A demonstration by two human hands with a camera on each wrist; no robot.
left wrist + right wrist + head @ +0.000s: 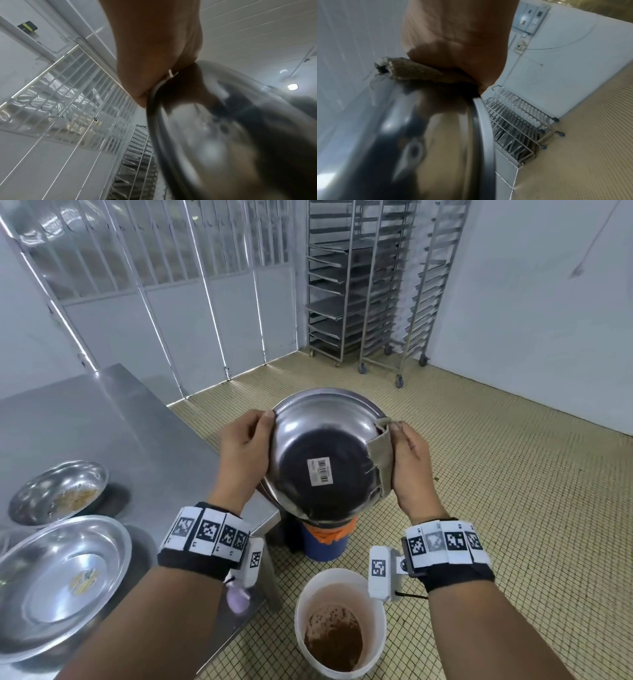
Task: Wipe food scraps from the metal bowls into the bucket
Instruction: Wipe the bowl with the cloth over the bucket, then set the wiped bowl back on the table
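Tipping a metal bowl (325,453) on edge at mid-frame, we grip its rim with both hands: left hand (241,453) bare, right hand (409,463) pinching a cloth (380,453) against it. Scraps could miss the white bucket (337,587), which sits lower in frame, nearer us than the bowl.

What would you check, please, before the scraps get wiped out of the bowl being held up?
1. Left hand grips the bowl rim: ok.
2. Right hand holds the cloth against the opposite rim: ok.
3. Bowl tipped, underside facing the person: ok.
4. Bowl over a bucket: it hangs above the blue bucket, not the white bucket: cannot tell which is meant.
5. Scraps inside held bowl: cannot tell.
6. Dirty bowl waiting on the table: ok.
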